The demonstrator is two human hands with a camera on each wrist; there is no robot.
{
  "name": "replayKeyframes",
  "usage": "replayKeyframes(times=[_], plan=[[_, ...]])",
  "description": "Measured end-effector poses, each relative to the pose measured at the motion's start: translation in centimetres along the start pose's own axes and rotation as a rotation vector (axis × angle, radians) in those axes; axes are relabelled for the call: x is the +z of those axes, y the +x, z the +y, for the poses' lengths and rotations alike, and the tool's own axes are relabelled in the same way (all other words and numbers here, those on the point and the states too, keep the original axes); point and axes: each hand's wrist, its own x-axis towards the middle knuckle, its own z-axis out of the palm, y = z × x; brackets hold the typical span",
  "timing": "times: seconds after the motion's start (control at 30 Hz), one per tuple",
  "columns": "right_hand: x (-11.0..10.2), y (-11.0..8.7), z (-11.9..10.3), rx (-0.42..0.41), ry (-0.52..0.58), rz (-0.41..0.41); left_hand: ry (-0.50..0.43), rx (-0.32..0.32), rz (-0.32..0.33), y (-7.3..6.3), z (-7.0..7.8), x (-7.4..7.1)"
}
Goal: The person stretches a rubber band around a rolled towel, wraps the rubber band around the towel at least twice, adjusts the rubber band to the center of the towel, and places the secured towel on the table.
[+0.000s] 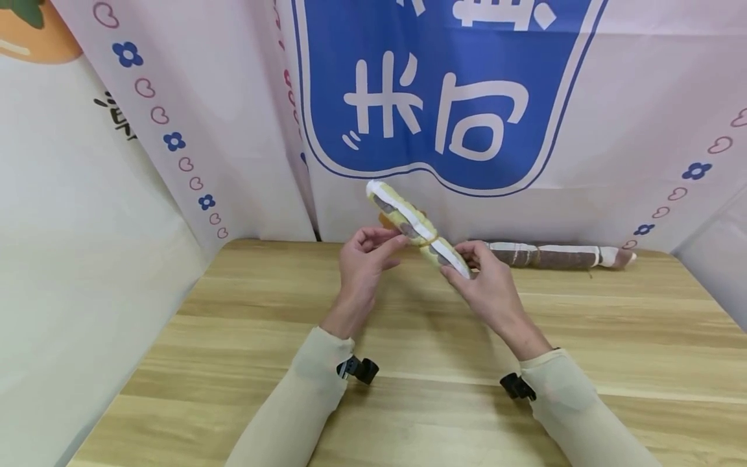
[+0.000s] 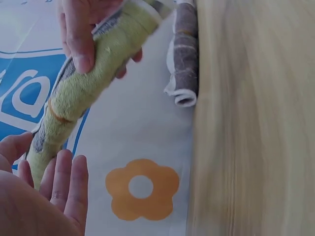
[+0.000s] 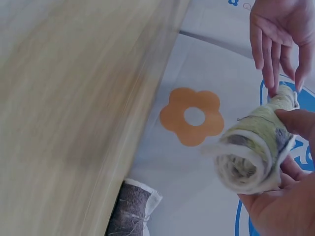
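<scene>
A rolled-up towel (image 1: 403, 217), yellow-green with grey patches and a white edge, is held slanting above the table, its far end up and to the left. A thin tan rubber band (image 1: 428, 242) circles its middle. My right hand (image 1: 490, 285) grips its near end between thumb and fingers. In the right wrist view, the spiral end of the towel (image 3: 241, 169) faces the camera. My left hand (image 1: 364, 266) is beside the roll's far half, thumb and fingers loosely extended around it. In the left wrist view, the left fingers (image 2: 61, 182) are fairly straight.
A second rolled towel (image 1: 543, 255), brown with a white edge and also banded, lies along the back edge of the wooden table (image 1: 420, 415). Behind it hangs a printed cloth (image 1: 613, 130) with a blue panel.
</scene>
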Motion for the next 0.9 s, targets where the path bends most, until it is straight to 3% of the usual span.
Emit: replayKeyframes(times=[0.27,0.43,0.57,0.7,0.9], plan=[[-0.5,-0.2,0.9,-0.020,-0.015,-0.009,0.102,0.043,-0.015,0.0,-0.4,-1.5],[-1.1,0.0,1.5,-0.031,-0.043,-0.048,0.218,0.125,0.021,0.4,-0.4,-2.3],[-1.8,0.4,1.9,-0.047,-0.085,-0.100,0.327,0.201,0.011,0.8,-0.2,-2.9],[-2.4,0.7,2.4,-0.066,-0.114,-0.160,0.457,0.273,-0.081,1.2,-0.2,-3.5],[-3.2,0.8,3.0,-0.074,-0.116,-0.242,0.751,0.382,-0.275,2.1,0.1,-4.4]])
